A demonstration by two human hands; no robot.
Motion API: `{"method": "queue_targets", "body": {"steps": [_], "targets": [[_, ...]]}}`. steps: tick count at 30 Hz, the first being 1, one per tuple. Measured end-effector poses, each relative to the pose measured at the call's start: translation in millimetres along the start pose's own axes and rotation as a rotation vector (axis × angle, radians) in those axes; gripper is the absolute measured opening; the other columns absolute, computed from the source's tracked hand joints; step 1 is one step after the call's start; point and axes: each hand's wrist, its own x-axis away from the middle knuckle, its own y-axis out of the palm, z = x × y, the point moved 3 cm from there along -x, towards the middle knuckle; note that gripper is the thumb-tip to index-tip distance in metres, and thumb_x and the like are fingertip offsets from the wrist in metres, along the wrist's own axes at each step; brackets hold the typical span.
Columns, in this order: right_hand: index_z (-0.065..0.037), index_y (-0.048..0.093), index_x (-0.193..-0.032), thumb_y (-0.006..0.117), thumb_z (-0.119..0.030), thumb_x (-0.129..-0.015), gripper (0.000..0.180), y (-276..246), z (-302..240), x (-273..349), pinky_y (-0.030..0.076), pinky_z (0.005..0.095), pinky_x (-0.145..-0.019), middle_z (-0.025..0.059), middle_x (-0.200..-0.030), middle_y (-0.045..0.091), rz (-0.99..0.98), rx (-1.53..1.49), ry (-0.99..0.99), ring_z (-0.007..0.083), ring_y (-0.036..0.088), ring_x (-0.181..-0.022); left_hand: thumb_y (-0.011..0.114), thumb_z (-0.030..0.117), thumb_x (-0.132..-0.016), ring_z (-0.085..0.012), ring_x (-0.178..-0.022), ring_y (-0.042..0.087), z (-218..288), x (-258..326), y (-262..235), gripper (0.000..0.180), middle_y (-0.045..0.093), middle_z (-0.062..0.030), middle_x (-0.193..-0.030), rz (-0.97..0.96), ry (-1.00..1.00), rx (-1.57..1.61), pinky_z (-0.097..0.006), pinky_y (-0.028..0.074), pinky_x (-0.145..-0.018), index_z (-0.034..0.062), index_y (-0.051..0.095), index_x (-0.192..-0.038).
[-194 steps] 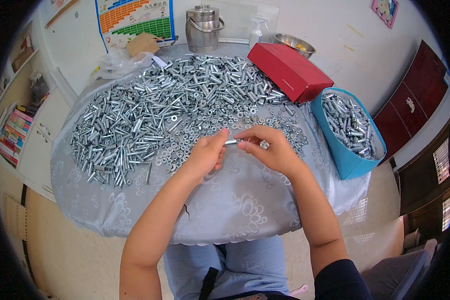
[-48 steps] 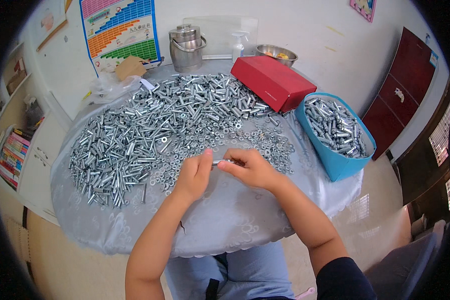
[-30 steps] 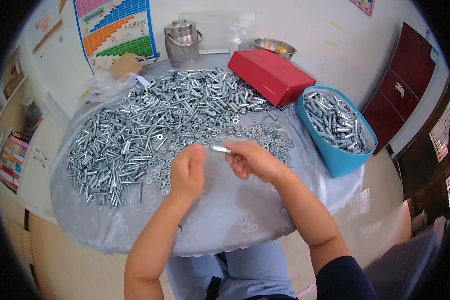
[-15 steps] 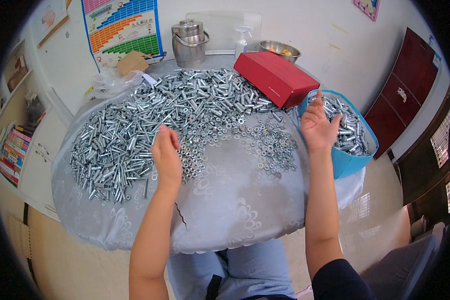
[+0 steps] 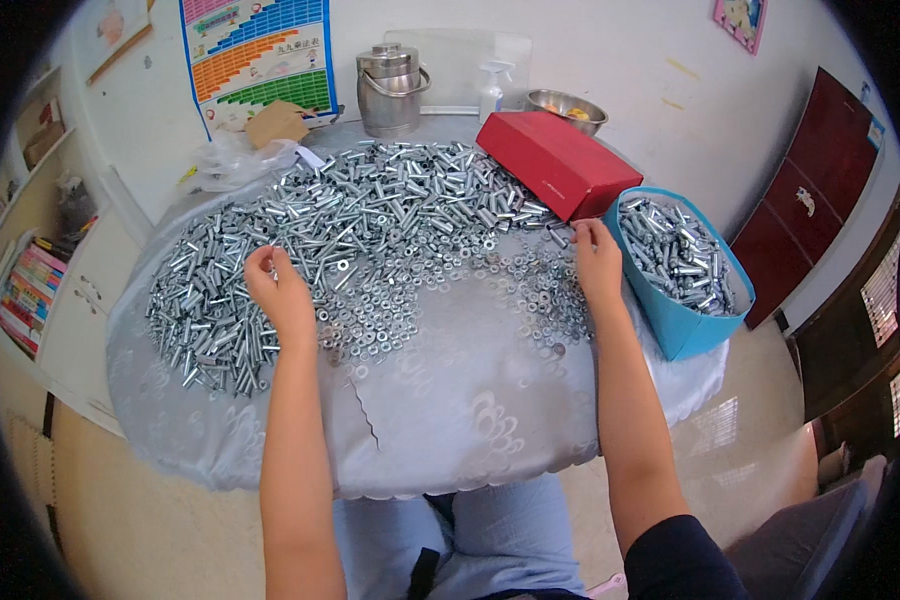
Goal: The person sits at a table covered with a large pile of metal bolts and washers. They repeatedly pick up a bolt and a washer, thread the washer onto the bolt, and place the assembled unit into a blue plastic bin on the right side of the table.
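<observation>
Right hand (image 5: 600, 268) shifted left from over blue bin (image 5: 695, 332) to spot just beside it; left hand (image 5: 286, 302) moved farther left, over bolt pile (image 5: 220, 300); fingers of 2 hands bent, tips close; cannot tell if they grip anything; nuts (image 5: 375, 316) lie in middle; best to pinch 1 piece gently, so pile won't slide; wall chart (image 5: 260, 62) has print; red box (image 5: 560, 165) has tiny print, too small to read.

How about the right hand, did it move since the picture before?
Yes, the right hand moved left, from over the blue bin to beside its left edge.
</observation>
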Motion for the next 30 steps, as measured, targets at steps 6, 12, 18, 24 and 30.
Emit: {"method": "queue_targets", "body": {"steps": [6, 12, 18, 24, 30], "targets": [[-0.013, 0.064, -0.097, 0.049, -0.028, -0.084, 0.025, 18, 5, 15, 0.029, 0.0484, -0.091, 0.0124, -0.102, 0.058, -0.185, 0.574, -0.263, 0.0270, 0.050, -0.104, 0.052, 0.011, -0.080, -0.0273, -0.095, 0.039, 8, 0, -16, 0.034, 0.042, -0.0169, -0.107, 0.337, 0.064, -0.159, -0.039, 0.031, -0.086, -0.0028, 0.042, -0.109], [-0.007, 0.063, -0.095, 0.042, -0.033, -0.087, 0.035, 20, 15, 13, 0.025, 0.0514, -0.094, 0.0134, -0.103, 0.059, -0.340, 0.636, -0.014, 0.0282, 0.053, -0.101, 0.053, 0.012, -0.078, -0.0315, -0.103, 0.038, -6, 0, -16, 0.037, 0.043, -0.0179, -0.107, 0.316, 0.137, -0.392, -0.042, 0.027, -0.090, -0.0021, 0.042, -0.110], [-0.004, 0.064, -0.082, 0.053, -0.028, -0.081, 0.026, 10, 0, 13, 0.033, 0.0452, -0.089, 0.0156, -0.086, 0.063, -0.226, 0.509, 0.027, 0.0325, 0.059, -0.084, 0.060, 0.016, -0.073, -0.0353, -0.113, 0.030, 15, 20, 3, 0.018, 0.041, -0.0141, -0.121, -0.205, 0.215, -0.730, -0.046, 0.022, -0.096, 0.0135, 0.063, -0.090], [0.000, 0.060, -0.080, 0.063, -0.008, -0.071, 0.012, 11, -20, 17, 0.045, 0.0315, -0.069, 0.0128, -0.078, 0.063, -0.106, 0.047, -0.031, 0.0233, 0.061, -0.076, 0.066, 0.016, -0.067, -0.0365, -0.115, 0.031, 11, 34, 12, 0.010, 0.047, -0.0140, -0.121, -0.497, 0.249, -0.789, -0.047, 0.020, -0.098, 0.0114, 0.069, -0.075], [-0.001, 0.057, -0.080, 0.066, -0.003, -0.072, 0.012, 30, -47, 31, 0.045, 0.0208, -0.062, 0.0021, -0.074, 0.060, -0.291, -0.372, 0.038, 0.0076, 0.056, -0.067, 0.066, 0.016, -0.068, -0.0331, -0.114, 0.033, 10, 34, 12, 0.008, 0.053, -0.0089, -0.112, -0.510, 0.292, -0.827, -0.045, 0.020, -0.097, 0.0082, 0.067, -0.071]]}}
